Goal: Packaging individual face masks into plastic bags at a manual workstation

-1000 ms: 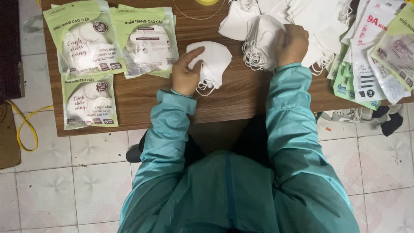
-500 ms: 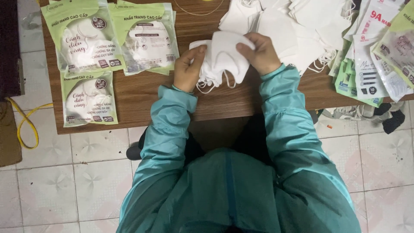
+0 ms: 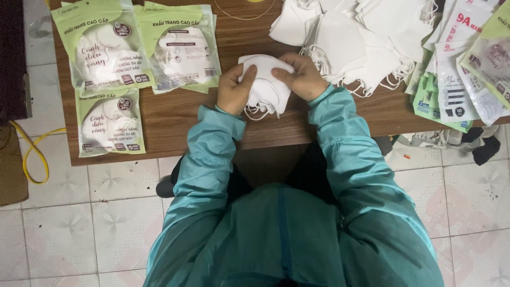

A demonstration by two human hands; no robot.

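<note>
A small stack of white face masks [image 3: 265,87] is gripped from both sides above the brown wooden table [image 3: 175,119]. My left hand [image 3: 232,89] clasps its left edge and my right hand [image 3: 303,78] clasps its right edge. White ear loops hang below the stack. Both arms wear teal sleeves. To the right of my hands lies a loose pile of white masks [image 3: 361,37].
Three green-and-clear packets holding masks [image 3: 106,53] lie on the table's left part. Empty flat packets [image 3: 467,69] are heaped at the right end. A yellow cord [image 3: 34,154] lies on the tiled floor at the left. Dark cloth lies on the floor at the right.
My right hand left the loose pile with a mask and came to the middle. Both hands now hold the stack together, pressed closer than half a second ago.
</note>
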